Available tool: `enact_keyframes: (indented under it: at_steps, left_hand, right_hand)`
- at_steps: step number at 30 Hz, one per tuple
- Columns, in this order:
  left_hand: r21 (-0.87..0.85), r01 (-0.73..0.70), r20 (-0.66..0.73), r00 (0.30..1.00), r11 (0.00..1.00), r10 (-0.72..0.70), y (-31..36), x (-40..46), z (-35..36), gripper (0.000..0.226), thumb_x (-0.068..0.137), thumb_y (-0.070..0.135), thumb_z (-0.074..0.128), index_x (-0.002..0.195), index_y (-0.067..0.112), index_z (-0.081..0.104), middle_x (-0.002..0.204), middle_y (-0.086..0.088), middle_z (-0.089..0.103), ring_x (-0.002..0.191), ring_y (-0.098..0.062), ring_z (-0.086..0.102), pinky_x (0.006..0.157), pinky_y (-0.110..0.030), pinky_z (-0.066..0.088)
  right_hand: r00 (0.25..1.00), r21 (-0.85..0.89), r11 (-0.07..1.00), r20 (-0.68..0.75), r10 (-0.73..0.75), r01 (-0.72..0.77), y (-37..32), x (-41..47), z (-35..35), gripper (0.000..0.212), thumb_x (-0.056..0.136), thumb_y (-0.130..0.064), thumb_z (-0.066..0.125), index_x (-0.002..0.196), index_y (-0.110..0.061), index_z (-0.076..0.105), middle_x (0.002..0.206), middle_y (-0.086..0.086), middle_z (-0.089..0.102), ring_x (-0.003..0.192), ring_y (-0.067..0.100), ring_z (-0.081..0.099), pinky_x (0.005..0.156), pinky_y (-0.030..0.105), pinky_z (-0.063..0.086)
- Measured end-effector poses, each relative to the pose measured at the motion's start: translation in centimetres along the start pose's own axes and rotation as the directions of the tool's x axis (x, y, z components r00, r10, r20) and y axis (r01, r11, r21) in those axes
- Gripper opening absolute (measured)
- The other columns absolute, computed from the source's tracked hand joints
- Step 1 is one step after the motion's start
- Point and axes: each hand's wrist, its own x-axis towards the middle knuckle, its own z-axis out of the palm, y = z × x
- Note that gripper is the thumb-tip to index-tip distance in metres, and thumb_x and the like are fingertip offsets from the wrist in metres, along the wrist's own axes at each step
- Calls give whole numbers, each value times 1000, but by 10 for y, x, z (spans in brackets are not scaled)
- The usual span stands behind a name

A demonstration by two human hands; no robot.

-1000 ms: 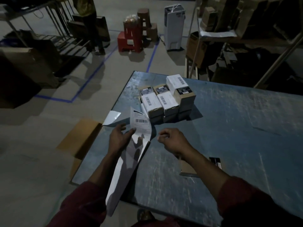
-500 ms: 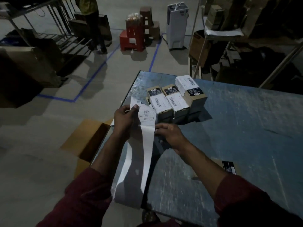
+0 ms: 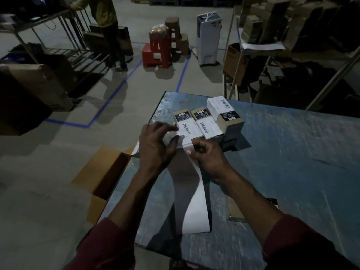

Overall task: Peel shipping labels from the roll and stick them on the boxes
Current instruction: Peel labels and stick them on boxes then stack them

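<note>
The label (image 3: 181,136), a thin white sheet printed with a barcode and fine lines, sits at the top of a long liner strip (image 3: 191,191) that trails toward the person across the blue table (image 3: 292,162). It is held just in front of the stacked boxes (image 3: 210,121), near the table's left edge. The left hand (image 3: 155,147) curls its fingers and thumb around the label's upper part; the right hand (image 3: 208,158) pinches the strip at the lower right corner of the label — likely the seam where label leaves liner.

To peel well, I would bend the liner sharply back on itself with the right hand while the left lifts the label at a low angle, slowly, so the paper does not curl or tear. Touch only the margin of the adhesive side. Keep the strip taut; slack lets the sticky face fold onto itself.

The boxes are small, squarish cartons of kraft-brown card with dark printed panels, most already carrying matte white labels. The liner looks smooth and slightly glossy, bowing in a soft curve. The table top is scuffed, scratched metal or paint — hard and flat.
</note>
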Motion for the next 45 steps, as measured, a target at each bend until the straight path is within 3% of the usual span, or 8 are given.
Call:
enact_keyframes:
  at_steps: [4,7,12,27,32,36,40,45]
  left_hand:
    - [-64,-21,189,981,998,33,-1,-10,0,17,89,30,78,103,22,83,103,3,77,93,-20,68,79,-37,55]
    - [-190,68,295,955,979,-9,-6,-11,-5,28,91,41,73,109,23,83,109,8,76,95,-9,70,77,-28,56]
    - [-194,12,277,960,981,43,-3,-17,-11,38,88,51,70,107,20,84,104,6,76,90,-9,71,74,-25,55]
    - [-62,-206,224,951,976,215,10,-24,-5,15,90,25,74,96,15,84,92,0,76,78,-19,70,66,-37,58]
    - [-267,192,149,976,944,-157,2,-18,-3,4,94,15,78,94,13,81,88,3,75,75,-10,69,62,-25,53]
    - [-404,495,123,863,769,-490,-22,-4,-2,9,94,13,77,89,21,77,76,3,72,62,-5,62,58,-26,50]
    - [-365,591,118,796,719,-594,-49,8,-7,13,94,24,75,81,26,77,77,-3,76,68,-23,69,67,-52,61]
    - [-269,583,6,797,767,-604,-56,28,-17,17,92,37,70,90,22,78,86,0,78,80,-21,74,79,-50,63]
  right_hand:
    - [998,-113,992,14,-55,56,7,0,-2,35,91,5,73,124,-6,72,122,7,74,112,16,69,103,35,56]
    - [999,-205,978,8,-44,45,2,-4,-4,48,91,8,71,136,-6,64,127,-3,66,118,9,62,94,10,51]
    - [995,-323,941,23,-92,95,3,-5,-6,41,91,9,70,130,-3,69,118,-3,66,93,-17,61,82,0,45]
    - [956,-470,833,112,-270,290,-3,-10,-12,25,86,10,65,90,-11,78,83,-5,75,77,-3,66,75,17,52]
    - [984,-508,844,62,-165,173,6,-9,-21,21,90,3,68,97,-15,78,87,-3,76,80,4,67,70,13,49]
    - [992,-532,844,124,2,65,11,-3,-23,24,94,-1,66,109,-15,79,97,-4,77,89,6,70,72,8,49]
    - [985,-648,759,76,153,-68,28,11,-14,22,83,2,62,96,-7,77,90,7,76,85,20,72,66,21,49]
    - [959,-782,595,-10,284,-185,47,20,-2,16,72,-8,56,61,-10,43,61,2,47,61,24,53,59,28,38]
